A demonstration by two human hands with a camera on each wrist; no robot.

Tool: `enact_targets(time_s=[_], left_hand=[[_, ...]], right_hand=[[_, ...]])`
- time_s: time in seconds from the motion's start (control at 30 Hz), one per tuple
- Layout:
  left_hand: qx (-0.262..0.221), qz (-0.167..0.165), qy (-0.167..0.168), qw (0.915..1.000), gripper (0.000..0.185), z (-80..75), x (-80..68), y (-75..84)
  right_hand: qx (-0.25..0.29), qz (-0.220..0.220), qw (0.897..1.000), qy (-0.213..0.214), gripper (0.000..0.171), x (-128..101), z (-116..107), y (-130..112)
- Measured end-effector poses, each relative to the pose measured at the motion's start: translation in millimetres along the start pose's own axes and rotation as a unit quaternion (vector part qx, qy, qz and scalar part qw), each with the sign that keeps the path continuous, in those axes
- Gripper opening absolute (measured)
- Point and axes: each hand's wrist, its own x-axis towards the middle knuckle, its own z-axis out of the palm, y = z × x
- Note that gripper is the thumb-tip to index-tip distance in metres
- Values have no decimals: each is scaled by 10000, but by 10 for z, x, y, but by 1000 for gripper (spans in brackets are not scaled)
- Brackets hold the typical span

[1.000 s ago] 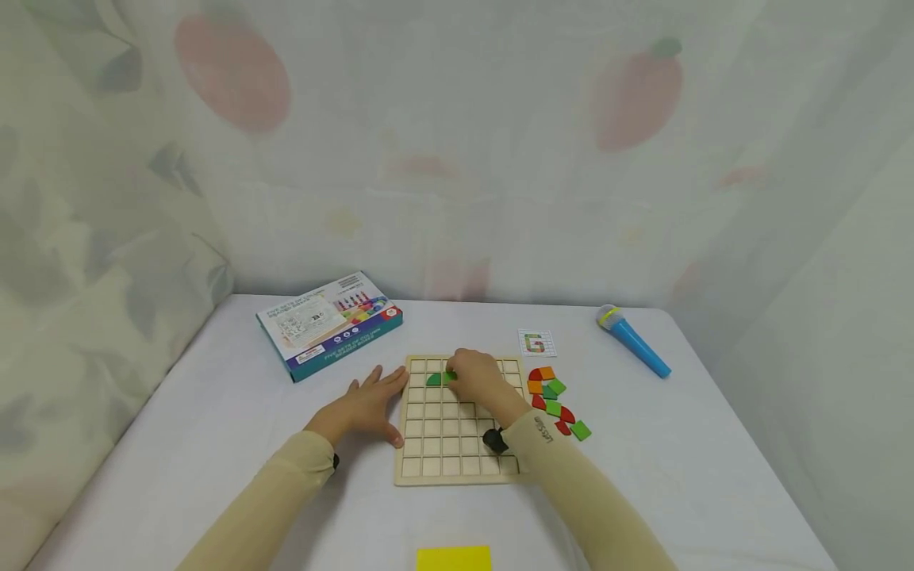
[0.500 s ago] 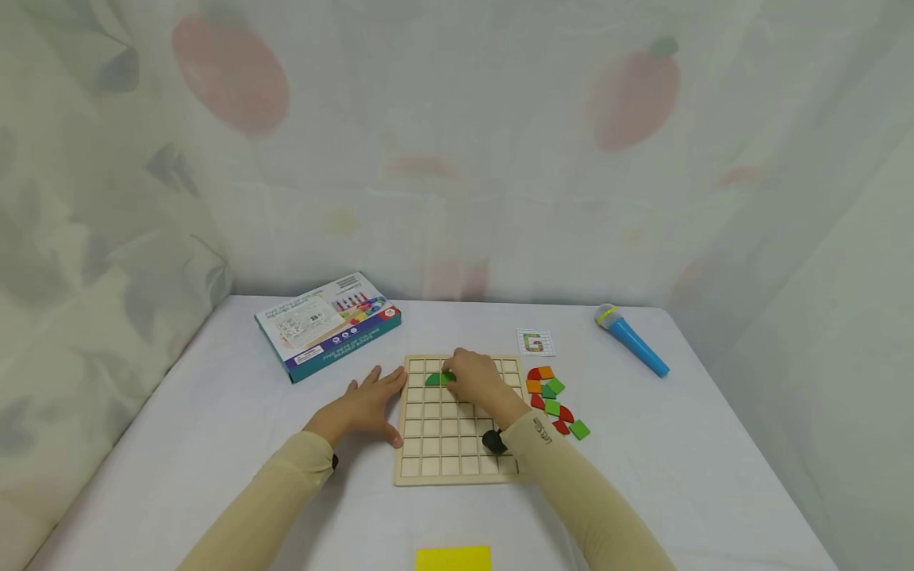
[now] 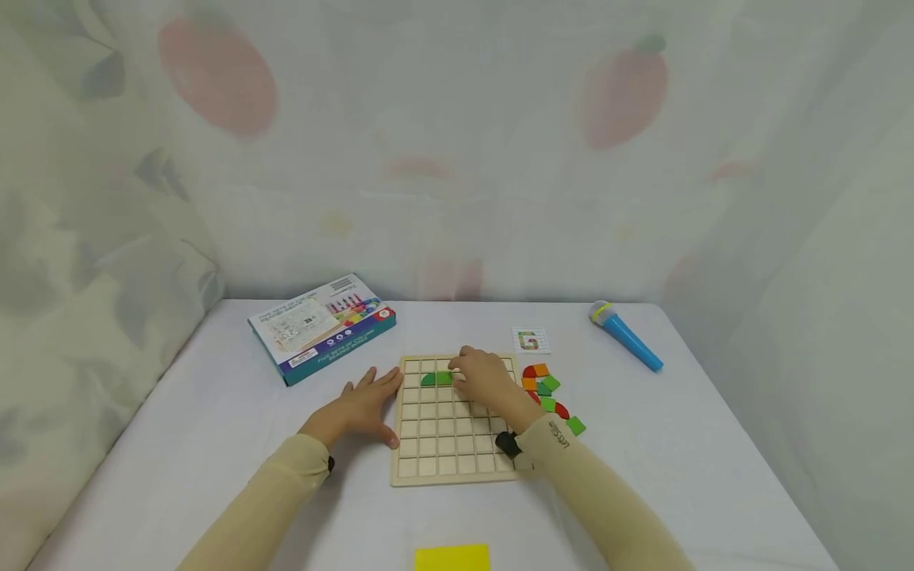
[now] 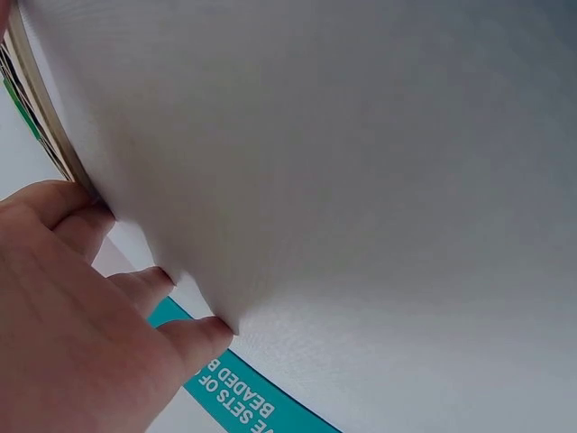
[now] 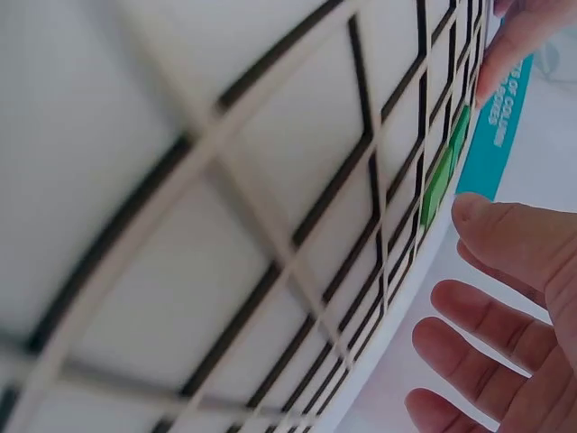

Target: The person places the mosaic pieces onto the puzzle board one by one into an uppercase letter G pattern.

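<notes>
A wooden grid board [image 3: 446,446] lies on the white table. In its upper left part sit a dark green quarter-round tile [image 3: 428,380] and a light green square tile [image 3: 443,378], side by side in neighbouring cells. My left hand [image 3: 359,411] is spread, its thumb and fingers touching the board's left edge. Just right of the square tile hovers my right hand [image 3: 493,386]; in the right wrist view its loosely bent fingers [image 5: 473,365] hold nothing, and the thumb is apart from the green tiles.
Loose red, orange and green tiles [image 3: 548,404] lie right of the board. Behind them is a card [image 3: 531,341] with a G pattern. A blue toy microphone [image 3: 625,337] is at the back right, a boxed set [image 3: 323,327] at the back left, something yellow [image 3: 453,557] in front.
The right hand has let go of the light green square tile and moved slightly right, so the tile shows fully. The left hand stays at the board's edge.
</notes>
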Motion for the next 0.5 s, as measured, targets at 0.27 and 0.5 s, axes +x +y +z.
enact_targets(time_s=[0.27, 0.5], left_hand=[[11, 34, -10, 10000, 123, 17, 14, -46], [25, 117, 30, 9999, 123, 19, 22, -49]], right_hand=[[-23, 64, 9994, 326, 30, -188, -38, 264], [-4, 305, 9981, 528, 33, -393, -138, 505]])
